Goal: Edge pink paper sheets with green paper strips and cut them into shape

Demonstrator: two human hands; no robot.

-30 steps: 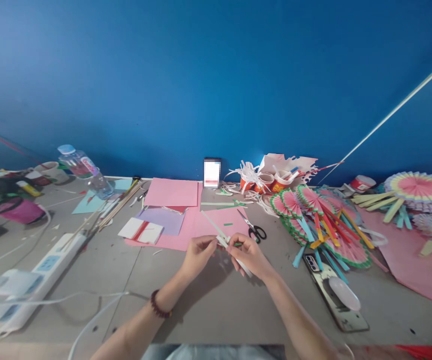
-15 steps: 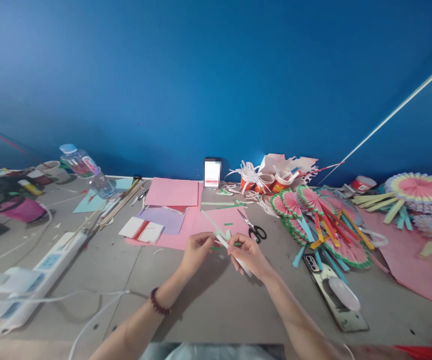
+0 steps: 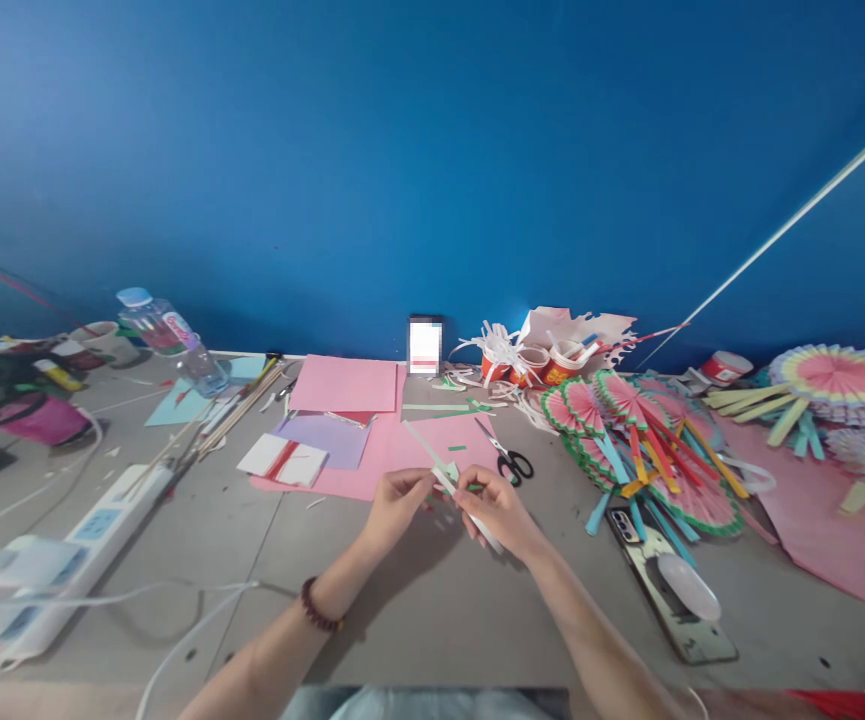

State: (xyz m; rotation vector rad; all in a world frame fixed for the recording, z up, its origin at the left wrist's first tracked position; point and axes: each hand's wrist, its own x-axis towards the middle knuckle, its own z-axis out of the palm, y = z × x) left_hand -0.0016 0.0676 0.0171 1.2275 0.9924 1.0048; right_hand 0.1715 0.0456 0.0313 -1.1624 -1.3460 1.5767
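Both my hands meet over the grey table near the front of the pink paper. My right hand (image 3: 496, 508) is closed on a narrow white paper strip (image 3: 486, 533), whose lower end sticks out under the fingers. The fingertips of my left hand (image 3: 400, 505) pinch at the strip's upper end; how much they grip is partly hidden. A pale green paper strip (image 3: 423, 438) slants just beyond the fingertips; I cannot tell whether it joins the held one. Black-handled scissors (image 3: 507, 460) lie open a little beyond my right hand, next to small green scraps (image 3: 458, 448).
Folded paper fans (image 3: 634, 420) with ribbons, plus a phone (image 3: 672, 590) under a white mouse-shaped object, lie to the right. A white power strip (image 3: 94, 545), cables, a water bottle (image 3: 173, 335) and sticks (image 3: 241, 405) occupy the left. A lit screen (image 3: 424, 347) leans against the blue wall.
My left hand has shifted slightly right, its fingertips now closer to the white strip's upper end. The right hand is nearly still.
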